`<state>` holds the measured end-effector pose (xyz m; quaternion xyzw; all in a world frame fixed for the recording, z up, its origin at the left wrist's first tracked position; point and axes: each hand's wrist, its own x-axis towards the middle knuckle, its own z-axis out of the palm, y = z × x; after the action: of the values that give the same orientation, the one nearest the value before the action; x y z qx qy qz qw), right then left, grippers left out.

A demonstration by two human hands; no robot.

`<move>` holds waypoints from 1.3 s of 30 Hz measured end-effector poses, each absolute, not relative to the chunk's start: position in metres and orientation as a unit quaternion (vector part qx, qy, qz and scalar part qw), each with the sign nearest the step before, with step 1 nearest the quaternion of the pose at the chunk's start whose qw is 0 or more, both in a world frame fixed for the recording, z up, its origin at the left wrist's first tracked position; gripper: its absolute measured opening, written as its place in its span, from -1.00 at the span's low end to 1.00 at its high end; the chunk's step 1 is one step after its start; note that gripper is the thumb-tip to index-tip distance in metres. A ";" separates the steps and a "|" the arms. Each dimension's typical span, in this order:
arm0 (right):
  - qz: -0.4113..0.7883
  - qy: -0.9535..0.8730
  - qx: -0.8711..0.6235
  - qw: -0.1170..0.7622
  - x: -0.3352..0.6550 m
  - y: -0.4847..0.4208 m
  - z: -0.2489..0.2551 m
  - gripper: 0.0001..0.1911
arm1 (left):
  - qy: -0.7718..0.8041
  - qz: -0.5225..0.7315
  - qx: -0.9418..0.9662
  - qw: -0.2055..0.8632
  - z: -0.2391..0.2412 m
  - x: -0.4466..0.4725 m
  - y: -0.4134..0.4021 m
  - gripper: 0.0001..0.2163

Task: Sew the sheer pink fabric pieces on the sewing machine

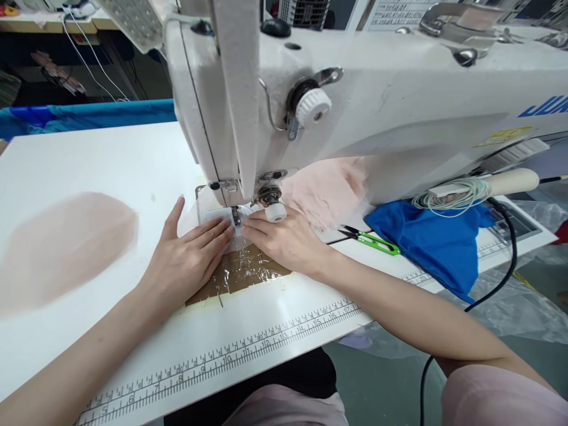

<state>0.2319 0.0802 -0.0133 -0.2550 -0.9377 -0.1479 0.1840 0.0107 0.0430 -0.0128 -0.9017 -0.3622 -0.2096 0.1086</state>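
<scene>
A small white cloth (207, 214) lies flat on the table (110, 160), right under the metal foot (236, 218) of the sewing machine (399, 100). The left hand (190, 254) lies flat on the cloth, with its fingers out straight and close together. It grips nothing. The right hand (279, 239) is just on the other side of the foot. Its fingers are a bit bent and its fingertips press down beside the foot. It grips nothing too. The fingertips of both hands almost meet at the foot.

Under the hands there is a brown patch (248, 269) with shiny clear tape over it, stuck to the table. Behind the right hand sits some thin pink cloth (328, 189). Green snips (377, 241) lie near the right wrist, and a blue cloth (426, 236) is bunched up just past them. Far to the left, a see-through pink piece (66, 248) lies flat on the table. A ruler (222, 361) is printed along the near edge of the table.
</scene>
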 end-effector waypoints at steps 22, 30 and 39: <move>-0.165 -0.930 -0.280 0.173 0.230 0.082 -0.010 -0.77 | -0.377 -0.198 -0.898 0.110 -0.017 0.010 0.046 -0.70; -0.160 -0.927 -0.279 0.194 0.231 0.085 -0.013 -0.73 | -0.419 -0.153 -0.876 0.186 -0.005 0.013 0.036 -0.51; -0.096 -0.940 -0.240 0.221 0.226 0.061 -0.010 -0.72 | -0.360 -0.179 -0.889 0.220 0.012 0.011 0.032 -0.90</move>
<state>0.2258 0.0615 -0.0097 -0.2398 -0.9404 -0.0958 0.2214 0.0110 0.0321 0.0124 -0.8889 -0.3597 -0.1787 0.2204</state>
